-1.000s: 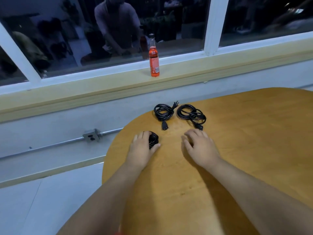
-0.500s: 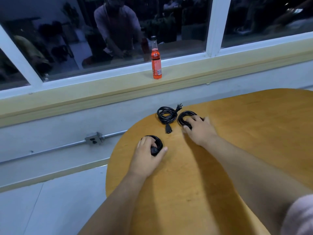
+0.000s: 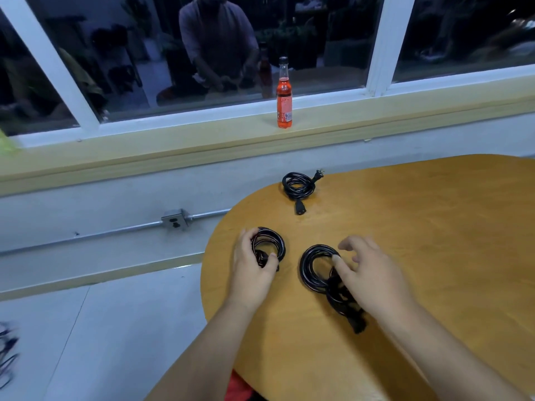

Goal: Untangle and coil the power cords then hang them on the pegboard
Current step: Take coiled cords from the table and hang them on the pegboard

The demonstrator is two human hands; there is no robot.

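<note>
Three black coiled power cords lie on the round wooden table (image 3: 405, 227). My left hand (image 3: 252, 273) grips the small left coil (image 3: 273, 241), fingers curled over its left side and thumb on its near side. My right hand (image 3: 373, 276) rests over the right part of the middle coil (image 3: 311, 270), one fingertip touching the loop and the other fingers spread and lifted. That coil's plug end (image 3: 357, 325) sticks out under my wrist. The third coil (image 3: 298, 185) lies apart near the table's far edge, both plugs showing. No pegboard is in view.
An orange drink bottle (image 3: 284, 99) stands on the window sill behind the table. A metal wall outlet (image 3: 175, 219) with conduit sits on the wall to the left. Something red (image 3: 237, 386) shows below the table's near edge. More cords blur at the far left on the floor (image 3: 7, 351).
My right hand reached to the far right coil and pulled it back toward me; it now lies beside the left coil. My left hand stayed on the small coil.
</note>
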